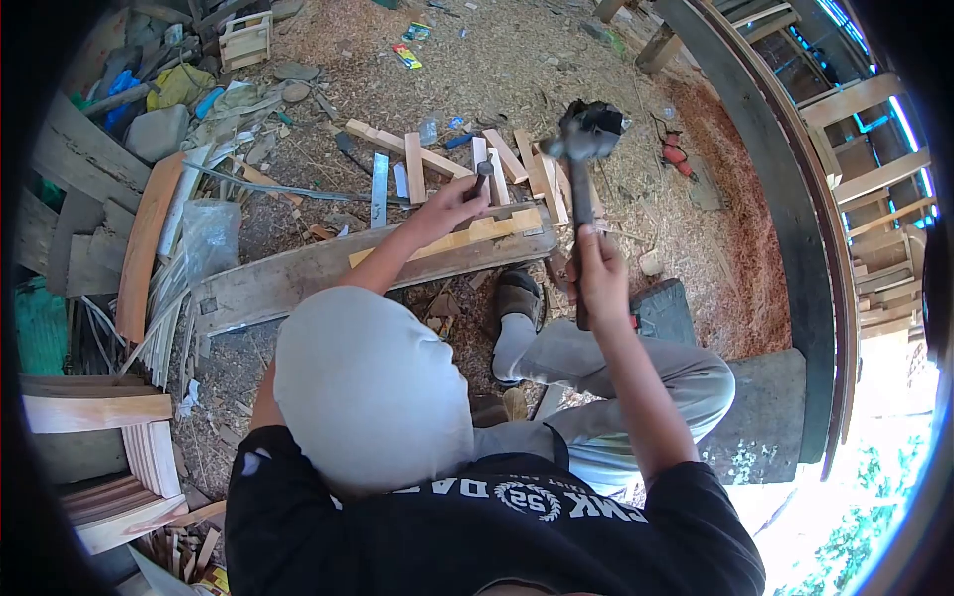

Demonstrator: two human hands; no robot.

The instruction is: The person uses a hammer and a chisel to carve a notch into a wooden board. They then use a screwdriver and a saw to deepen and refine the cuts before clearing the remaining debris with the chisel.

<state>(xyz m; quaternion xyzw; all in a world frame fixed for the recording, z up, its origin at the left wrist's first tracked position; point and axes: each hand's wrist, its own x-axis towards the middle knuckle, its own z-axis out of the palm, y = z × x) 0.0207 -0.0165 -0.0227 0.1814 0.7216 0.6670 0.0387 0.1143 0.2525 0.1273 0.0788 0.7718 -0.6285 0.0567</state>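
Observation:
My left hand (459,207) is closed around an upright dark chisel (484,172), over a light wooden strip (487,230) with notches. That strip lies on a long weathered plank (268,285). My right hand (601,273) grips the handle of a hammer (584,189), raised to the right of the chisel. The hammer's head is apart from the chisel. Where the chisel's lower end meets the wood is hidden behind my left hand.
Short wood pieces (413,169) and a metal ruler (380,189) lie beyond the plank. A red tool (676,156) is on the ground at right. Stacked boards (99,412) stand at left; a long dark beam (795,228) curves along the right.

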